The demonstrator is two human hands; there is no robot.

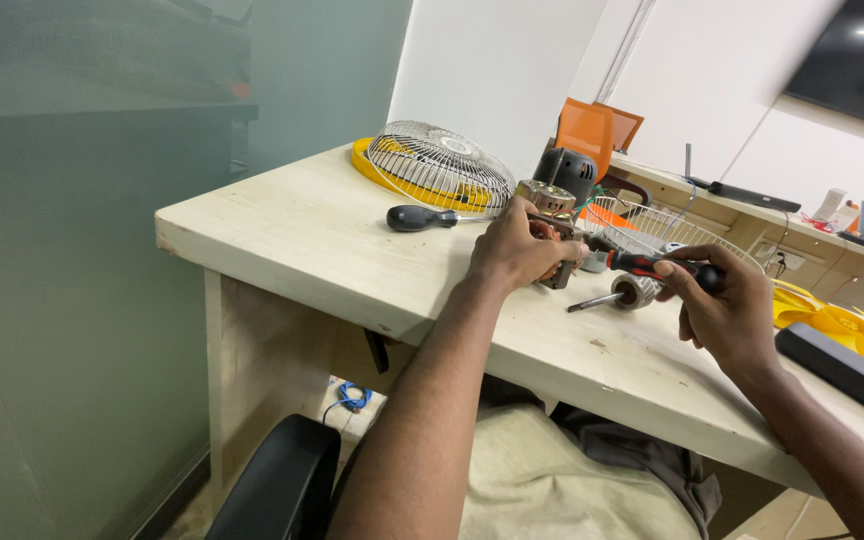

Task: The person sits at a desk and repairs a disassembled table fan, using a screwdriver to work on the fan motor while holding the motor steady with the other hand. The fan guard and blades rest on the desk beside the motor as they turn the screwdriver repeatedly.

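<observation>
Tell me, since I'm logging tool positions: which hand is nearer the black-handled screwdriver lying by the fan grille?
Left. The left hand grips the motor just right of the black-handled screwdriver; the right hand is farther right, holding another screwdriver.

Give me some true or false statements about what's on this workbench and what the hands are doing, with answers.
1. The right hand holds a red-and-black screwdriver. True.
2. The left hand lies flat on the table. False: it grips the fan motor.
3. A wire fan guard rests on the table. True.
4. The black-handled screwdriver is in a hand. False: it lies loose on the table.
5. The yellow fan blade sits left of the guard. False: far right.
</observation>
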